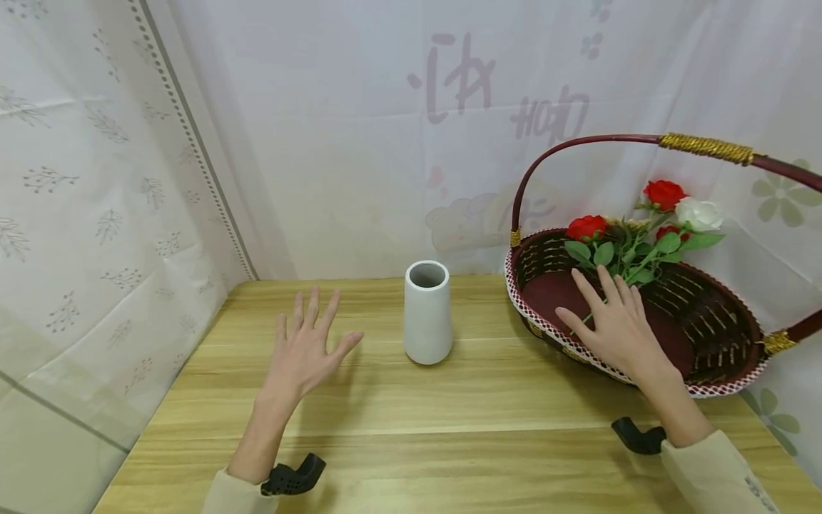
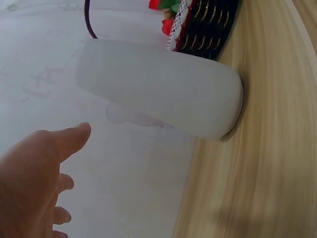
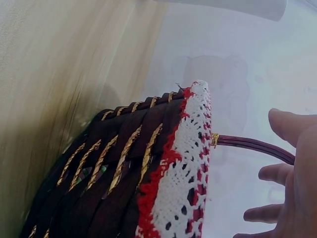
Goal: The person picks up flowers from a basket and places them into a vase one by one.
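So I've got both palms up over the table (image 1: 449, 450), wood-grain top, and neither is holding anything. My left hand (image 1: 303, 360) is spread, fingers apart and thumb out, hanging left of a matte white vase (image 1: 427, 325), a smooth tapered cylinder with an open top. Its shadow falls on the wood, so I'd say it's raised and not resting.

The vase stands upright in the middle, near the back edge, between my hands but touching neither. It's wider at the bottom than at the mouth, which is probably why it stands so steady unsupported.

My right hand (image 1: 616, 328) is spread too, over the near side of a dark brown woven basket (image 1: 726, 339) with gold cord and a white-and-red lace rim. The right wrist view shows the fingers apart from that lace.

Inside is a bunch of red and white roses (image 1: 671, 243) with green leaves, blooms towards the far rim, a stem running back under my hand. My guess: the far wall props the heads up. The arched handle (image 1: 705, 147) stands clear above them, so it shouldn't squash any petals.
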Motion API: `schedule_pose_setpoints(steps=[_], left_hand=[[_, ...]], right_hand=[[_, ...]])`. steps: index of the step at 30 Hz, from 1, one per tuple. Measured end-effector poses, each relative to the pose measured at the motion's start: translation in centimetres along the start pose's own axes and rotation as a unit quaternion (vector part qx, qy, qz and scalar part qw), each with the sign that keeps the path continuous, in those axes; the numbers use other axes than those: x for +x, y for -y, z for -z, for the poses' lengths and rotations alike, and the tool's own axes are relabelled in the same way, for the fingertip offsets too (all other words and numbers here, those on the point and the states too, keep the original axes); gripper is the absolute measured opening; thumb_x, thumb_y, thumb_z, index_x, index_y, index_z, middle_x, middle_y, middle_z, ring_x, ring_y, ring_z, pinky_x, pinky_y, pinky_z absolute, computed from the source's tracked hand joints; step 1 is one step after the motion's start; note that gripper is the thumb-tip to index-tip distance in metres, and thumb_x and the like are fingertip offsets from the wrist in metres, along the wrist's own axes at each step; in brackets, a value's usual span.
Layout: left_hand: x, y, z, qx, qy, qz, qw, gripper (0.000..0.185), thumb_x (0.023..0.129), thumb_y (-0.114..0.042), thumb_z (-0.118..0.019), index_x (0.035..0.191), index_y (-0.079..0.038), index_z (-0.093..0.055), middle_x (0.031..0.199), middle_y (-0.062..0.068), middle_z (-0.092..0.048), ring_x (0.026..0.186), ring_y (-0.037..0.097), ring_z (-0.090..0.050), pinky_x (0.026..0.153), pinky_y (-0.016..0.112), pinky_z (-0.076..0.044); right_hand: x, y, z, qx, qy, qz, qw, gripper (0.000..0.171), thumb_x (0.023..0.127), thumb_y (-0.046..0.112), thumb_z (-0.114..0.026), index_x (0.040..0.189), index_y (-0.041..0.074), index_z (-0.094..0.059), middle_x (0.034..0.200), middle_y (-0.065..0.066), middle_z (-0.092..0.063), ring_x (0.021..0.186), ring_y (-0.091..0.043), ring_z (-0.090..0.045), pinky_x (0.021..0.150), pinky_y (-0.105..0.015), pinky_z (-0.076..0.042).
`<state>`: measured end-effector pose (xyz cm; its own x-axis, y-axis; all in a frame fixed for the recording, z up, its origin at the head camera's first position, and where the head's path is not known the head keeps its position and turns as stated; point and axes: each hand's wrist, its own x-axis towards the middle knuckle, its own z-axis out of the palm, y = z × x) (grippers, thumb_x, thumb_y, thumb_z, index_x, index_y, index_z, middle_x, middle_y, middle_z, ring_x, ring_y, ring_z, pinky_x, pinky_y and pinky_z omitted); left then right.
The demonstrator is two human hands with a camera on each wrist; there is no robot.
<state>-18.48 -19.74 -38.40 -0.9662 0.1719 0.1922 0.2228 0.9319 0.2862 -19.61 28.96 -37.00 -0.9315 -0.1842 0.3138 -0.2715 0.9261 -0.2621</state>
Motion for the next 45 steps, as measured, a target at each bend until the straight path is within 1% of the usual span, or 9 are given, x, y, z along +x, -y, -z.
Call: schedule_pose_setpoints(steps=[7, 12, 16, 21, 26, 30, 33, 39, 45], left_hand=[[0.5, -0.6, -0.4, -0.03, -0.006, -0.013, 0.9994, 0.087, 0.098, -0.069, -0.041, 0.164, -0.021, -0.01, 0.167, 0.018, 0.001, 0.152, 0.041, 0.005, 0.114, 0.07, -0.003], [0.7, -0.9, -0.5, -0.051, -0.005, -0.012, 0.9986, 0.087, 0.099, -0.069, -0.041, 0.164, -0.022, -0.007, 0.167, 0.017, 0.004, 0.152, 0.04, 0.004, 0.115, 0.068, -0.005], [0.8, -1.0, -0.7, -0.06, -0.011, -0.015, 0.998, 0.088, 0.099, -0.068, -0.042, 0.164, -0.019, -0.008, 0.166, 0.021, 0.003, 0.151, 0.044, -0.004, 0.116, 0.067, -0.009], [0.8, -1.3, -1.0, -0.075, -0.015, -0.02, 0.9969, 0.088, 0.099, -0.067, -0.043, 0.164, -0.021, -0.006, 0.166, 0.023, -0.001, 0.148, 0.048, -0.015, 0.113, 0.068, -0.018], [1.0, -1.6, -1.1, -0.093, -0.02, -0.025, 0.9952, 0.088, 0.099, -0.066, -0.045, 0.164, -0.022, -0.005, 0.165, 0.023, -0.007, 0.142, 0.053, -0.028, 0.109, 0.07, -0.026], [1.1, -1.7, -1.4, -0.107, -0.023, -0.03, 0.9935, 0.088, 0.099, -0.066, -0.046, 0.164, -0.023, -0.006, 0.165, 0.023, -0.01, 0.141, 0.053, -0.03, 0.108, 0.07, -0.027], [1.2, -1.8, -1.6, -0.116, -0.027, -0.034, 0.9923, 0.088, 0.099, -0.065, -0.046, 0.164, -0.022, -0.007, 0.165, 0.022, -0.013, 0.141, 0.052, -0.031, 0.108, 0.07, -0.027], [1.3, -1.9, -1.7, -0.135, -0.037, -0.04, 0.9894, 0.087, 0.099, -0.063, -0.049, 0.164, -0.02, -0.009, 0.164, 0.02, -0.02, 0.14, 0.048, -0.035, 0.108, 0.068, -0.031], [1.5, -2.2, -1.9, -0.151, -0.036, -0.042, 0.9869, 0.088, 0.098, -0.064, -0.049, 0.164, -0.021, -0.009, 0.164, 0.019, -0.022, 0.143, 0.045, -0.033, 0.108, 0.066, -0.032]], right_hand=[[0.1, -0.5, 0.8, 0.019, 0.015, -0.012, 1.0, 0.081, 0.102, 0.054, -0.051, 0.163, 0.012, -0.018, 0.161, -0.034, -0.009, 0.144, -0.059, -0.008, 0.114, -0.068, 0.004], [0.6, -0.8, 1.2, 0.018, 0.013, -0.006, 1.0, 0.082, 0.102, 0.054, -0.051, 0.162, 0.01, -0.018, 0.16, -0.036, -0.011, 0.143, -0.059, -0.01, 0.115, -0.068, 0.002], [0.8, -1.0, 1.4, 0.016, 0.013, -0.003, 1.0, 0.082, 0.103, 0.054, -0.05, 0.162, 0.009, -0.017, 0.159, -0.037, -0.012, 0.142, -0.06, -0.012, 0.115, -0.069, -0.002], [1.1, -1.2, 1.9, 0.019, 0.013, -0.008, 1.0, 0.081, 0.103, 0.053, -0.049, 0.162, 0.009, -0.016, 0.159, -0.037, -0.011, 0.141, -0.061, -0.013, 0.114, -0.069, -0.003], [2.0, -1.3, 2.7, 0.021, 0.013, -0.007, 1.0, 0.08, 0.104, 0.053, -0.046, 0.162, 0.008, -0.015, 0.159, -0.038, -0.011, 0.142, -0.06, -0.013, 0.113, -0.071, -0.004], [2.7, -1.5, 3.2, 0.024, 0.008, -0.002, 1.0, 0.078, 0.106, 0.051, -0.044, 0.162, 0.006, -0.015, 0.158, -0.039, -0.013, 0.14, -0.062, -0.016, 0.111, -0.073, -0.008], [3.0, -1.7, 3.5, 0.028, 0.011, -0.009, 1.0, 0.077, 0.106, 0.051, -0.044, 0.162, 0.006, -0.015, 0.157, -0.039, -0.014, 0.138, -0.064, -0.017, 0.108, -0.076, -0.011], [3.4, -2.5, 3.8, 0.05, 0.032, -0.032, 0.998, 0.079, 0.107, 0.049, -0.043, 0.161, 0.003, -0.011, 0.157, -0.04, -0.012, 0.137, -0.065, -0.017, 0.104, -0.077, -0.016], [3.8, -3.7, 4.1, 0.08, 0.047, -0.049, 0.994, 0.079, 0.108, 0.047, -0.041, 0.161, 0.0, -0.005, 0.156, -0.042, -0.01, 0.139, -0.063, -0.014, 0.103, -0.078, -0.017]])
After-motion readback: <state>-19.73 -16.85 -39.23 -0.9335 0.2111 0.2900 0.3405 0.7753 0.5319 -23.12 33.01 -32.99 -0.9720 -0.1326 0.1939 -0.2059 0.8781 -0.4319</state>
